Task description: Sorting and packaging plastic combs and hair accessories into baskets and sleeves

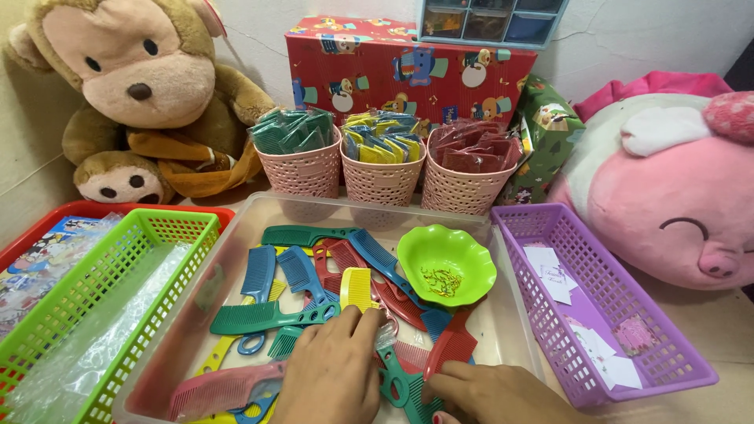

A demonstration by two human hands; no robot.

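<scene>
Hands meet inside the clear plastic tray (236, 259): left hand (334, 369) pinches a clear plastic sleeve (385, 336) over a teal plastic comb (397, 381); right hand (491, 392) lies flat on its handle, beside the green plastic bowl (446, 263).

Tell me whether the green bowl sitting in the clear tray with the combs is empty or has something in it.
Nearly empty. The green bowl sits upright in the clear tray, and only a small tangle of thin orange-yellow bits lies at its bottom; the rest of its inside is bare.

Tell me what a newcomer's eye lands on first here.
Probably the clear tray at centre, heaped with coloured combs, where the left hand and right hand rest. A green bowl sits in it. A plush monkey sits back left, a pink plush pig at right.
</scene>
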